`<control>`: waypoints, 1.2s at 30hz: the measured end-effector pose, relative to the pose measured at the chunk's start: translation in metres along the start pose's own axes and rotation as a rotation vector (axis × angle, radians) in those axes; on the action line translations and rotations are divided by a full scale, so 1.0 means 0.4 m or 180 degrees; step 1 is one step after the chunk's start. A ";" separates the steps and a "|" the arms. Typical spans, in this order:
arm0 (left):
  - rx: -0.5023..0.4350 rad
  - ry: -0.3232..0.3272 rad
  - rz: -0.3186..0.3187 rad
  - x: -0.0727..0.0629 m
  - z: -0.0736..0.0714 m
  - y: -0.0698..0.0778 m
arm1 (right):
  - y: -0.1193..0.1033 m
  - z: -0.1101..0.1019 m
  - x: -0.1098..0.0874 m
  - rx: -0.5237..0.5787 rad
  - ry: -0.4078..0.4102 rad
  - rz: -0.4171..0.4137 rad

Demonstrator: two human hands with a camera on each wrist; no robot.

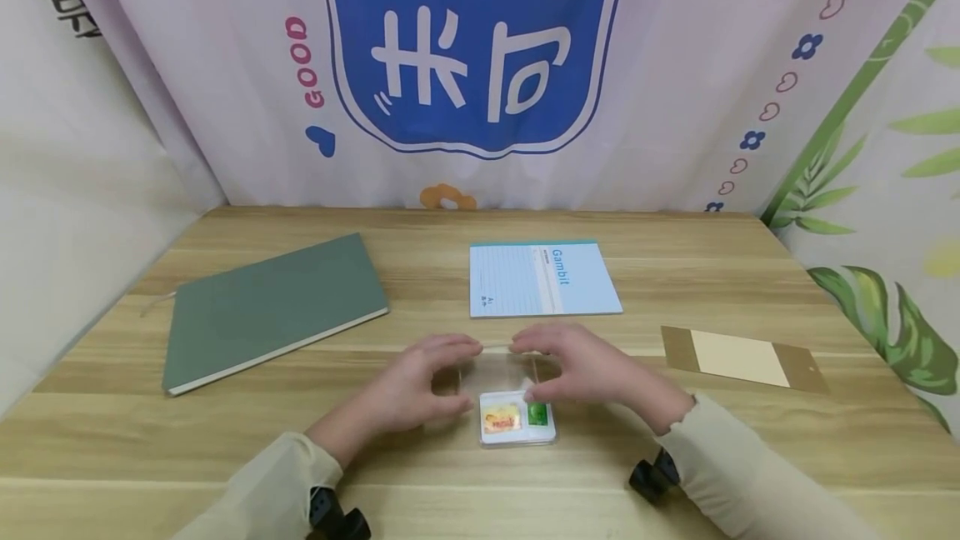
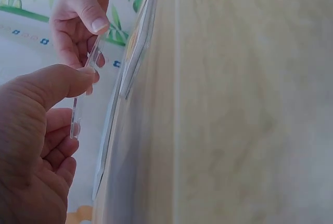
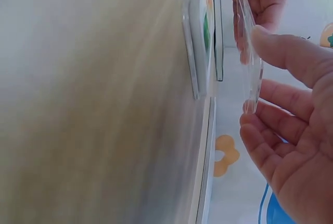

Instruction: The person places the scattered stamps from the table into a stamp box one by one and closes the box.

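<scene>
Both hands hold a thin clear plastic lid (image 1: 497,369) between them, raised above the table. My left hand (image 1: 403,386) pinches its left edge, thumb on the near side and fingers beyond, as the left wrist view shows on the lid (image 2: 76,112). The right hand (image 1: 581,367) grips the opposite edge in the same way; in the right wrist view the lid (image 3: 253,73) is seen nearly edge-on. Just below and nearer lies a shallow white case (image 1: 517,438) with a yellow-and-red piece (image 1: 501,418) and a green piece (image 1: 537,413) in it. The right thumb overlaps the case's far edge in the head view.
A green hardcover notebook (image 1: 273,307) lies at the left, its ribbon sticking out. Behind the hands is a light-blue notebook (image 1: 517,280) marked Gambit. A brown-and-cream card strip (image 1: 738,357) lies at the right. Printed curtains (image 1: 675,107) hang along the wooden table's (image 1: 420,507) far edge.
</scene>
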State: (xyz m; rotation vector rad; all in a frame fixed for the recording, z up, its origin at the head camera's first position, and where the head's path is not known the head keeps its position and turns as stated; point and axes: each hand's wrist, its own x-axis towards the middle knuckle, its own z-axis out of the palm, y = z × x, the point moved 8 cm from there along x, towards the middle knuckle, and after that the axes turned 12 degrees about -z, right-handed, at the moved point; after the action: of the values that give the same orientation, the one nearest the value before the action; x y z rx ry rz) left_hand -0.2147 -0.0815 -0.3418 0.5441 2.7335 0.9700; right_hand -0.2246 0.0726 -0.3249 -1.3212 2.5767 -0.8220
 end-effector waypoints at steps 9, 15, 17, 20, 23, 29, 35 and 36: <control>-0.0005 -0.0170 0.0105 -0.011 0.022 0.025 | -0.026 0.004 -0.039 -0.0116 0.0044 -0.0089; 0.0058 -0.0245 0.0132 -0.016 0.036 0.034 | -0.028 0.012 -0.059 -0.0020 0.0119 -0.0070; 0.0076 -0.0272 0.0127 -0.017 0.041 0.036 | -0.029 0.016 -0.066 0.0014 0.0139 -0.0032; 0.0086 -0.0328 0.0131 -0.019 0.049 0.038 | -0.031 0.024 -0.076 -0.0005 0.0118 0.0025; 0.0078 -0.0371 0.0190 -0.022 0.056 0.043 | -0.038 0.030 -0.083 -0.0111 0.0075 0.0005; 0.0159 -0.0436 0.0300 -0.026 0.072 0.048 | -0.047 0.037 -0.090 -0.0231 0.0063 -0.0130; 0.0292 -0.0444 0.0350 -0.030 0.080 0.051 | -0.046 0.046 -0.096 -0.0274 0.0000 -0.0162; 0.0305 -0.0445 0.0335 -0.030 0.080 0.051 | -0.045 0.048 -0.096 -0.0272 -0.0012 -0.0158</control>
State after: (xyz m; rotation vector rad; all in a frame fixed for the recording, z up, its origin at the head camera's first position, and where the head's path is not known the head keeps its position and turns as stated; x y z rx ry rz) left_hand -0.1886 -0.0536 -0.3528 0.7498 2.6594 0.7940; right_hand -0.1816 0.0866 -0.3365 -1.4140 2.6133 -0.7239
